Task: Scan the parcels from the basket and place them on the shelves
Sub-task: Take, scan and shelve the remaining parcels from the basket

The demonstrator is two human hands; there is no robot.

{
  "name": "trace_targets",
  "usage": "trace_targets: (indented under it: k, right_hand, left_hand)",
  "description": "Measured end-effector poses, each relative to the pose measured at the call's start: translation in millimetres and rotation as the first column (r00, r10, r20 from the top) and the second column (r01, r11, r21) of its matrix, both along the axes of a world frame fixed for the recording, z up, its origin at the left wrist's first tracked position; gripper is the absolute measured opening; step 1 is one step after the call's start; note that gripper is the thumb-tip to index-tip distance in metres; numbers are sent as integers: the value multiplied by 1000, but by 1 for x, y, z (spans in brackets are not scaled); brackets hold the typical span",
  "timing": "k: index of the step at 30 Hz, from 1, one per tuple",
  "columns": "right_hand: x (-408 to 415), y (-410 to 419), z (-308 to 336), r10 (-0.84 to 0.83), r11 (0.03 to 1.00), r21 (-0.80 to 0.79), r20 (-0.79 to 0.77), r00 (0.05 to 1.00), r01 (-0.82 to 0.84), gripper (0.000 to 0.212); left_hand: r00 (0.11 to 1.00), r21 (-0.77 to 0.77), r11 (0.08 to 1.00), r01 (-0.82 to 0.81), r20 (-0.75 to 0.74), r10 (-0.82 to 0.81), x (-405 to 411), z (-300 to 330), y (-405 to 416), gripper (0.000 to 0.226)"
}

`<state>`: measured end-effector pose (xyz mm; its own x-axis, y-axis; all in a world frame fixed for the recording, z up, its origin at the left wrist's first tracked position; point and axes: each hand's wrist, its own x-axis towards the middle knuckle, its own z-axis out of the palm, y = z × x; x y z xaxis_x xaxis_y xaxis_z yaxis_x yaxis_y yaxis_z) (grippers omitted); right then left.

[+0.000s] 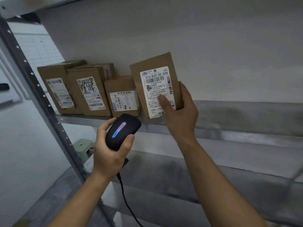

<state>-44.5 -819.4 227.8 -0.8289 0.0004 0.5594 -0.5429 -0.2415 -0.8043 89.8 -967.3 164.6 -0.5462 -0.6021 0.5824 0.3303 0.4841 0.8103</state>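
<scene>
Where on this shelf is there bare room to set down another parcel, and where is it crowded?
The shelf is bare to the right of the held parcel, which the right hand grips, out to the frame edge. The left end is crowded: boxes stand packed between the upright post and the held parcel. The left hand holds the scanner below the shelf edge.

Right hand: your right hand (178, 112) grips a flat brown parcel (157, 84) upright at the shelf (246, 128) edge, thumb on its white label (156, 90).
Left hand: your left hand (109, 149) holds a black barcode scanner (122, 131), its strip lit blue and red, cable (126, 199) hanging below.
Shelf: three more boxes (91, 92) stand just left of the held parcel, labels facing you.
Below: a green stool (82, 147) shows beside the upright post (41, 95).
</scene>
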Motion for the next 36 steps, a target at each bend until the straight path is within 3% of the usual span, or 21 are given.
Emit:
trace_targets:
  k: [5, 8, 11, 15, 20, 24, 30, 36]
  right_hand:
    - [0, -26, -4, -84, 996, -32, 44, 995, 86, 64]
    - [-1, -42, -4, -147, 989, -5, 47, 988, 148, 46]
    - [-5, -56, -11, -201, 979, 55, 46, 979, 198, 43]
    - [-12, -64, -23, -236, 953, 201, 33, 971, 225, 43]
    - [-19, -62, -28, -331, 810, 501, -40, 943, 305, 52]
    - [-17, -59, -25, -322, 739, 611, -49, 945, 283, 50]
    - [-8, -37, -20, -352, 702, 645, -52, 934, 301, 60]
    - [5, -20, -26, -376, 699, 598, -160, 913, 392, 49]
  left_hand:
    - [997, -13, 997, 80, 25, -80, -4, 0, -22, 60]
    - [993, -1, 993, 116, 28, -116, -5, -2, -34, 59]
    - [989, 2, 989, 147, 32, -147, -5, -5, -41, 59]
    - [981, 8, 981, 193, 31, -194, -6, -8, -47, 59]
    - [972, 17, 972, 233, 33, -233, -6, -11, -50, 55]
    - [968, 38, 968, 246, 29, -248, -8, -17, -52, 57]
    - [961, 51, 961, 272, 39, -274, -14, -25, -52, 60]
    - [944, 50, 945, 324, 50, -326, -23, -28, -40, 63]
